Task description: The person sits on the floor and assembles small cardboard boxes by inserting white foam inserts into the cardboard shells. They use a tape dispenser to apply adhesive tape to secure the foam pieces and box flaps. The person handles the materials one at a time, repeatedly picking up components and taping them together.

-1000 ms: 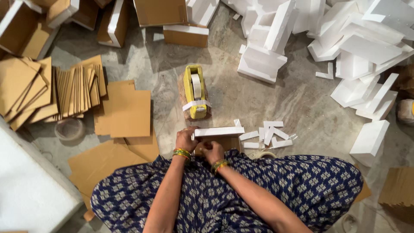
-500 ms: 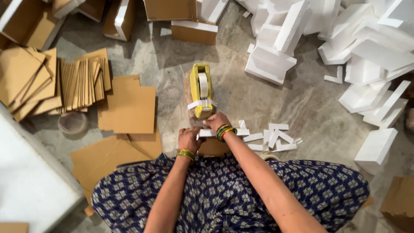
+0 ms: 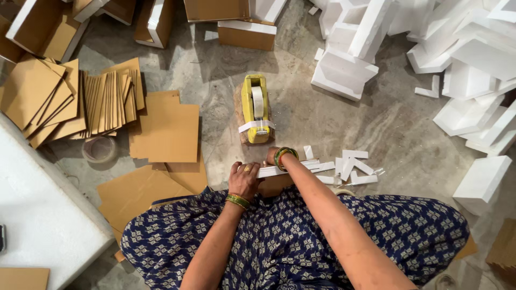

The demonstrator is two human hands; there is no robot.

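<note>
Fingers (image 3: 240, 171) of left hand (image 3: 244, 180) curled on white foam strip (image 3: 269, 172).

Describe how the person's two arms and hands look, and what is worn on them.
Both arms are bare, with no sleeves visible. The left hand has a gold-coloured ring on one finger, and its wrist carries thin gold and green bangles. The right wrist carries a stack of green, gold and red bangles; the right hand itself is mostly hidden behind them. No gloves or watch.
</note>
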